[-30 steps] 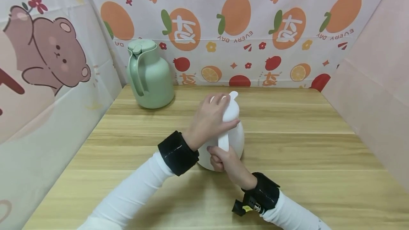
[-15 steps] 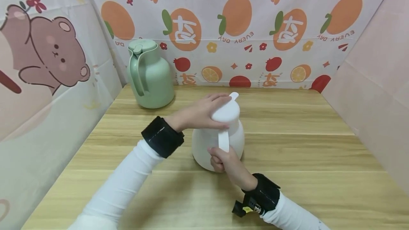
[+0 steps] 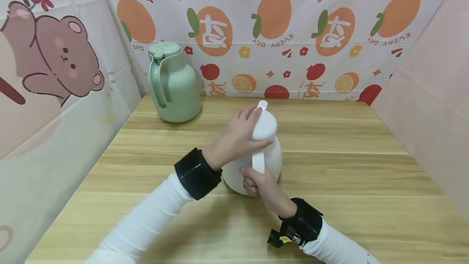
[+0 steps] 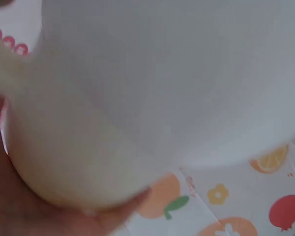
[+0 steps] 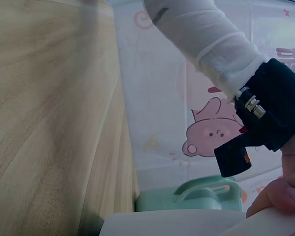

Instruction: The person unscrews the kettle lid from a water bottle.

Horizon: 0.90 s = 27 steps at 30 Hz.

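A white thermos jug (image 3: pixel 274 158) stands upright on the table in front of me, its handle (image 3: pixel 258 163) toward me. My left hand (image 3: pixel 237 137) grips its white lid (image 3: pixel 266 126) from the left, thumb on the near side and fingers over the far side. A small tab (image 3: pixel 262 104) sticks out at the lid's far edge. Lower down, my right hand (image 3: pixel 265 187) holds the handle, with the fingers curled round it. Pale, blurred jug surface (image 4: pixel 177 88) fills most of the left wrist view. The jug's left side is partly behind my left hand and wrist.
A green thermos jug (image 3: pixel 177 91) stands at the table's back left corner. Printed cloth walls (image 3: pixel 242 23) enclose the wooden table (image 3: pixel 348 154) at the back and sides. Black camera straps (image 3: pixel 302 219) circle both wrists.
My left hand first shifted leftward with straighter fingers, then swung back, turning on the lid. The tab has moved slightly left. My right hand keeps its hold on the handle.
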Each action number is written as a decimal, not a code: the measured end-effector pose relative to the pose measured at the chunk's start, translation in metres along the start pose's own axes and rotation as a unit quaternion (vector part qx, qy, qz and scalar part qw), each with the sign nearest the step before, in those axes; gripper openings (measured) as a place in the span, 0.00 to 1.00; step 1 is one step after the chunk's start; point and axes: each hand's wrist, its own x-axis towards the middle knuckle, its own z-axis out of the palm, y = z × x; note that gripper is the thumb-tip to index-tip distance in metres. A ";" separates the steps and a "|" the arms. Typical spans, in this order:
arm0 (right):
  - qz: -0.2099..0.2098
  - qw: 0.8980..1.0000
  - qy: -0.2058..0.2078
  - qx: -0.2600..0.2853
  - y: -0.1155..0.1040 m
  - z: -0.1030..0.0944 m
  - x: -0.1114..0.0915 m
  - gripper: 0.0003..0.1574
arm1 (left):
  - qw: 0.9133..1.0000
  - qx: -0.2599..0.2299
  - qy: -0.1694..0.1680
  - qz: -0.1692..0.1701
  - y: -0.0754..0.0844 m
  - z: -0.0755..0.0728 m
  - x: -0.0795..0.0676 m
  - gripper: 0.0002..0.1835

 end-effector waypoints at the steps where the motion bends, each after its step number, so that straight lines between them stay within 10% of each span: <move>1: 0.000 1.000 0.000 0.002 0.000 0.000 0.000 0.26 | 1.000 0.010 0.008 -0.012 0.004 0.001 0.000 0.43; 9: -0.010 1.000 -0.005 0.006 -0.002 -0.003 0.001 0.24 | 0.993 0.096 0.050 -0.051 0.022 0.007 0.002 0.43; 15: -0.002 1.000 0.010 0.011 -0.002 -0.003 0.001 0.24 | 0.998 0.042 0.021 -0.050 0.017 0.003 0.003 0.45; 20: 0.003 1.000 0.011 0.001 0.000 -0.001 -0.001 0.25 | 0.998 0.005 -0.003 0.059 -0.001 -0.006 -0.001 0.41; 27: -0.012 1.000 0.003 -0.006 0.003 0.001 -0.001 0.26 | 0.970 -0.081 -0.050 0.223 -0.027 -0.014 -0.002 0.28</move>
